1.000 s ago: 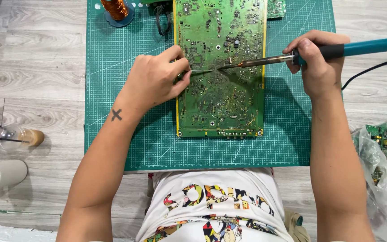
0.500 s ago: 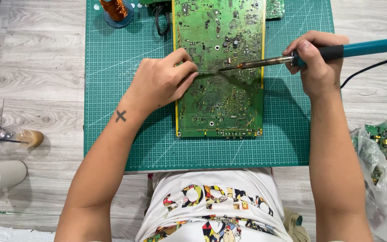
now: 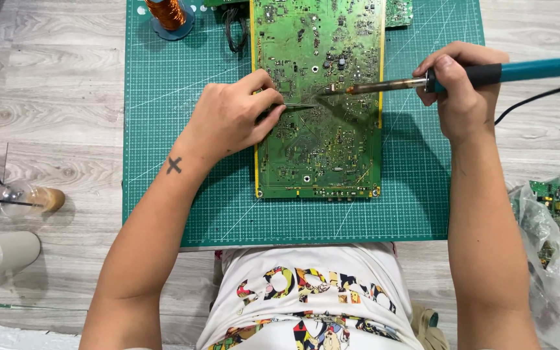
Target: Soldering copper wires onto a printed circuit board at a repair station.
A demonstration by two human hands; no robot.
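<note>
The left hand (image 3: 234,120) pinches thin metal tweezers (image 3: 299,105) over the large green circuit board (image 3: 319,97) (lying on a green gridded cutting mat (image 3: 183,129)). The right hand (image 3: 458,91) grips a teal-handled soldering iron (image 3: 461,76), its tip meeting the tweezers' point.

My arms are bare; a small dark cross tattoo (image 3: 174,165) marks the left forearm, and I wear a white shirt (image 3: 312,298) with colourful cartoon print

The left hand (image 3: 231,120) now pinches tweezers (image 3: 296,105) toward the soldering iron (image 3: 487,72) tip.
</note>
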